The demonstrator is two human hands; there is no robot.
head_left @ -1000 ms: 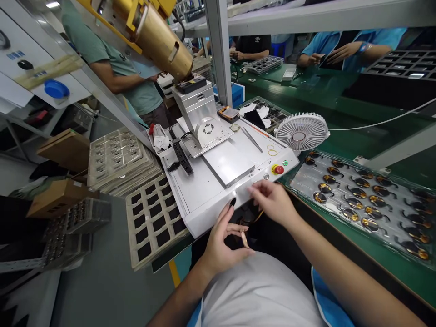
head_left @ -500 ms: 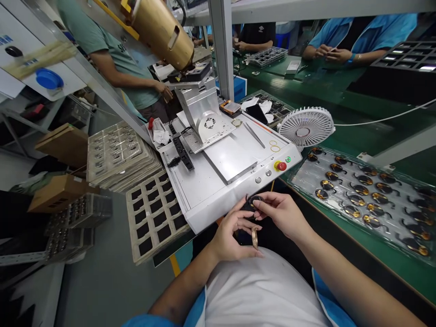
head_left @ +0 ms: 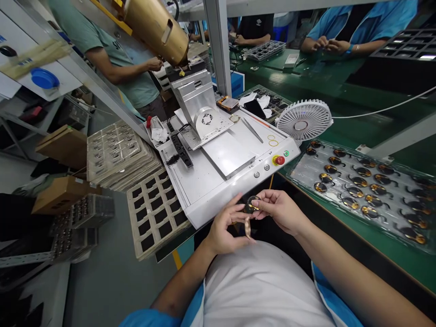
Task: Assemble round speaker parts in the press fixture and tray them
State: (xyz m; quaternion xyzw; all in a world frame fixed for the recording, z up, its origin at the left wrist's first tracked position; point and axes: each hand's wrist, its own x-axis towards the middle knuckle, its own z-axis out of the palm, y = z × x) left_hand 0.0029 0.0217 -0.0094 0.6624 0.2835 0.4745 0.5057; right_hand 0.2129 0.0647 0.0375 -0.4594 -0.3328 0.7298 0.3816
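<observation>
Dark disc (head_left: 253,203) sits just below and right of frame centre, pinched by right hand (head_left: 284,211). Left hand (head_left: 222,232) holds gold-coloured piece (head_left: 247,227) between thumb and fingers; whether its fingertips also grip the disc, can't tell, too small. Disc probably light, stiff, easily scratched; best taken by the rim. A second ago: disc at left fingertips, right hand apart from it.

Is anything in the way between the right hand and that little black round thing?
No, nothing visible: the right hand is pinching the black disc. The left hand is close by, holding a gold piece.
</observation>
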